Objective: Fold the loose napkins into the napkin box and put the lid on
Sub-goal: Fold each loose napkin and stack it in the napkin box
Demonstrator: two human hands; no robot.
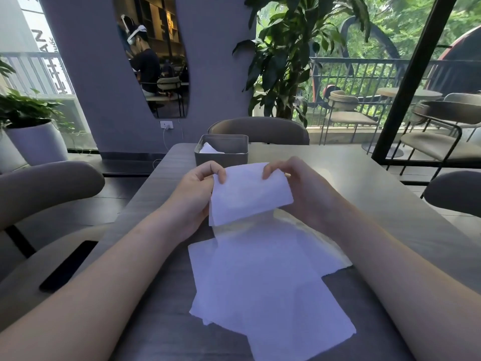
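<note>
I hold a white folded napkin [247,192] up above the table with both hands. My left hand [197,188] pinches its upper left corner, and my right hand [291,183] pinches its upper right edge. Below it, several loose white napkins [260,287] lie flat and overlapping on the table. The grey napkin box [221,156] stands open just beyond my hands, with white napkins [210,149] inside. No lid is in view.
The grey table [377,204] runs out to the right. A black phone [69,265] lies on the seat at the left. Padded chairs stand at the left [46,186], far side [257,130] and right [455,192].
</note>
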